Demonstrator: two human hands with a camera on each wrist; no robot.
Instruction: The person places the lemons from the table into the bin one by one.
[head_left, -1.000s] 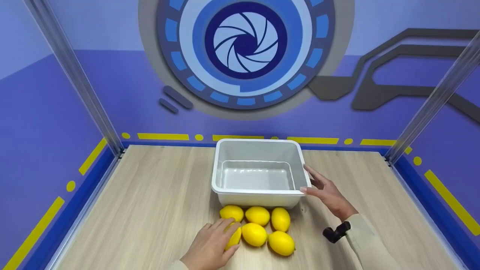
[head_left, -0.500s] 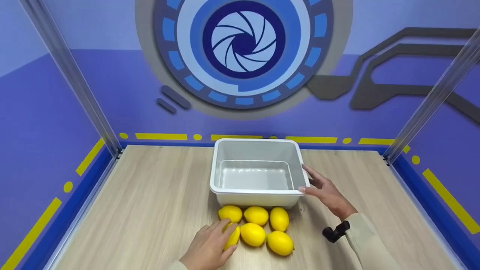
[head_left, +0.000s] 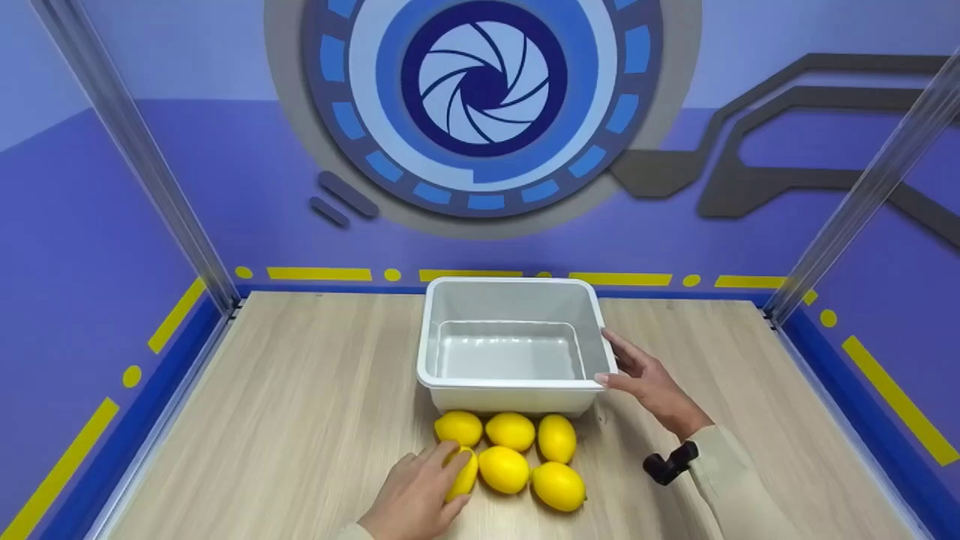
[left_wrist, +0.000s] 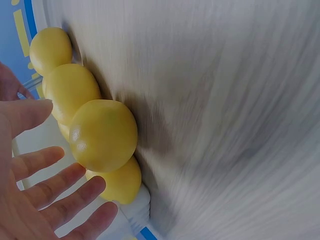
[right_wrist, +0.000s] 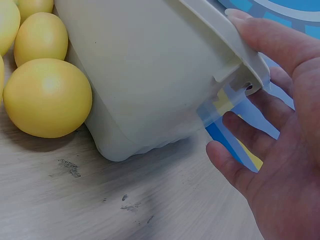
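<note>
In the head view, several yellow lemons lie in two short rows against the near side of a white plastic bin (head_left: 499, 397). My left hand (head_left: 416, 495) reaches over the front-left lemon (head_left: 465, 480), its fingers spread about the fruit. The left wrist view has these fingers (left_wrist: 55, 187) loosely extended beside the nearest lemon (left_wrist: 103, 136); whether they touch it I cannot tell. At the bin's near right corner, my right hand (head_left: 656, 390) holds the rim, thumb over the top and index finger against the outside. Its other fingers (right_wrist: 245, 137) hang apart from the wall.
Inside the bin only its bare floor shows. The other lemons, such as the front-right one (head_left: 559, 486), sit close together. A wooden table (head_left: 315, 390) is bounded by blue printed panels and metal posts (head_left: 161, 172). A black clip (head_left: 671, 463) is by my right wrist.
The head view has shifted slightly, so everything sits a little further left. My left fingers have drawn back very slightly over the lemon. The right hand stays on the bin's rim.
</note>
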